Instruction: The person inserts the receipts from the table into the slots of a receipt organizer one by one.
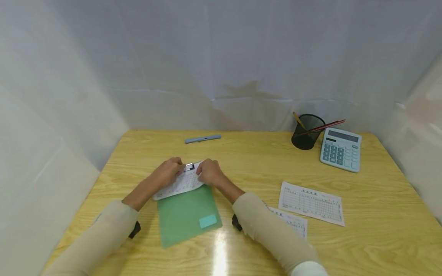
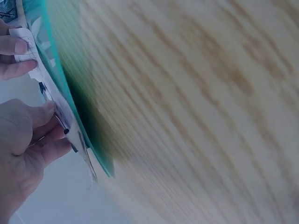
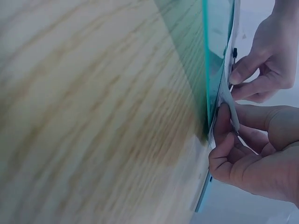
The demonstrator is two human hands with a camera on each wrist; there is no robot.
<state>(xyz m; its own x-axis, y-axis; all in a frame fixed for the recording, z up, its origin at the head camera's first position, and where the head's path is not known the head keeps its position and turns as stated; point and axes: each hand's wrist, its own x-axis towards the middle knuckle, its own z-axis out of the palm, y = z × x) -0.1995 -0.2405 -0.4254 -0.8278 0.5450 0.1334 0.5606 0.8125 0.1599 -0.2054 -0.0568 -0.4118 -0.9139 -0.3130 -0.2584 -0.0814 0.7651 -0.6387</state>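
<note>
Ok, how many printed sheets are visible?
3: a sheet overlapping the green folder, another partly behind the right sleeve, a third nearer the calculator; more may be hidden underneath.

And it's wood all the way across, the tabletop [image 1: 262,165] showing wavy grain under a smooth, glossy finish, light glaring off it in one bright streak! Now plastic: the green folder [image 1: 184,212], thin, smooth and see-through. Over it comes a printed sheet [image 1: 184,184], matt paper, bending softly, and a clip [image 1: 189,167] that seems to be shiny metal, though fingers cover part of it. More matt paper in the loose slip [image 1: 311,204]! Over to the calculator [image 1: 341,149], smooth plastic, and the cup [image 1: 304,142], black mesh. Cloth next, matt sleeves [image 1: 272,230], then creased white sheeting [image 1: 241,50] with a faint sheen.
</note>
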